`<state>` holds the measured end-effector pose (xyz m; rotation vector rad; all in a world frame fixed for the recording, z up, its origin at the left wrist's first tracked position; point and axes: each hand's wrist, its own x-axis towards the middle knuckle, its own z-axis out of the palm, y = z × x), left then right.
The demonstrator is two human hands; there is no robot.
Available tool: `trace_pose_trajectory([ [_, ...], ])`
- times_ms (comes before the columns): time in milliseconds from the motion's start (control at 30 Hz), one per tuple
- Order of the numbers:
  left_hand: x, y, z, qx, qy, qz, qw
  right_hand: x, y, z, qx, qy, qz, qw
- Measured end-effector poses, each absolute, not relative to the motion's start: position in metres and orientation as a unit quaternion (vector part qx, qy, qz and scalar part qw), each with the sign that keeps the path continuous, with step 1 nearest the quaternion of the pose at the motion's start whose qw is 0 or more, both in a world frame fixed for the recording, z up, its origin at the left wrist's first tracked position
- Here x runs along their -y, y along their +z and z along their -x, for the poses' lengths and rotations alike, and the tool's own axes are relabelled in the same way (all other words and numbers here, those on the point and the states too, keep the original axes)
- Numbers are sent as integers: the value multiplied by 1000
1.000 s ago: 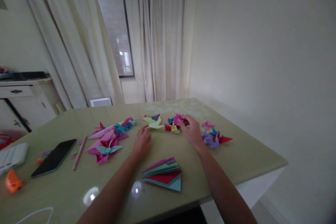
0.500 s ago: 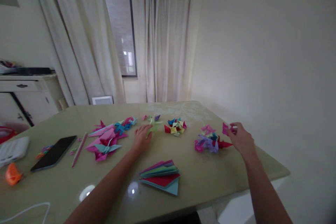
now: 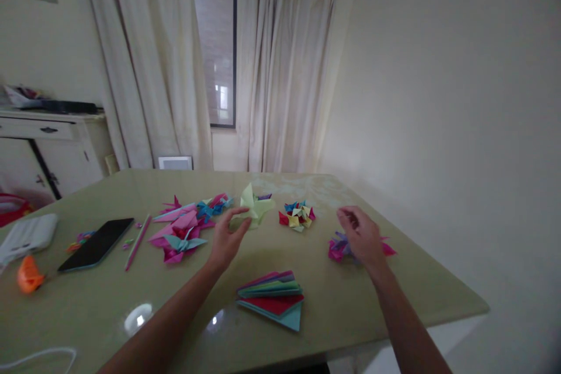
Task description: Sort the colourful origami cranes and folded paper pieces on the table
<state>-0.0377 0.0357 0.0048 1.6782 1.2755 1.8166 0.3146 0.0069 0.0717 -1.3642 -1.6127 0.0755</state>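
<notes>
A light green origami crane [image 3: 256, 205] is pinched between the thumb and fingers of my left hand [image 3: 227, 239], lifted a little off the table. My right hand [image 3: 362, 234] hovers over a small pile of purple and pink origami cranes [image 3: 338, 246], partly covering it. Its fingers are loosely curled and somewhat apart, with nothing visible in them. A bit of pink paper [image 3: 388, 246] shows just right of that hand. Between the hands lies a cluster of red, yellow and blue origami pieces [image 3: 298, 215]. Left of my left hand are pink and blue cranes [image 3: 184, 232].
A fanned stack of folded coloured paper [image 3: 272, 298] lies near the front edge. On the left are a pink pencil-like stick [image 3: 138, 242], a black tablet or phone [image 3: 97, 244], an orange object [image 3: 30, 274] and a white cable [image 3: 48, 352]. A wall [image 3: 438, 128] borders the right side.
My left hand has raised the light green crane slightly. My right hand has moved left over the purple pile, and the pink piece it held no longer shows in its fingers.
</notes>
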Motion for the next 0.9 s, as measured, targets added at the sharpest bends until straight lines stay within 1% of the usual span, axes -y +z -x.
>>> trace_pose_trajectory([
  [100,-23,10,36,-411,624,-620,240,-20,75,-247,757,148,441,459],
  [167,-20,12,36,-383,614,-633,276,-33,74,-211,784,224,382,434],
  [233,-20,12,38,-371,599,-639,307,-46,68,-187,792,295,346,408],
  [300,-22,10,40,-377,588,-643,316,-57,58,-173,786,339,336,393],
  [433,-34,10,46,-385,601,-640,286,-68,28,-173,722,402,379,416],
  [500,-39,15,57,-414,611,-625,254,-71,15,-180,693,435,397,416],
  [533,-42,19,65,-444,610,-617,224,-72,9,-184,685,450,403,408],
  [600,-44,26,90,-533,585,-600,119,-74,3,-190,677,474,414,382],
  [667,-44,31,118,-631,509,-585,-22,-75,-1,-193,680,470,432,360],
  [700,-44,31,132,-677,454,-574,-76,-75,-2,-193,692,447,443,352],
  [733,-43,29,144,-715,399,-564,-108,-75,-2,-193,712,409,453,348],
  [800,-43,22,163,-762,310,-556,-120,-73,-3,-193,756,313,464,339],
  [900,-44,13,174,-784,251,-559,-96,-71,-4,-191,789,210,469,337],
])
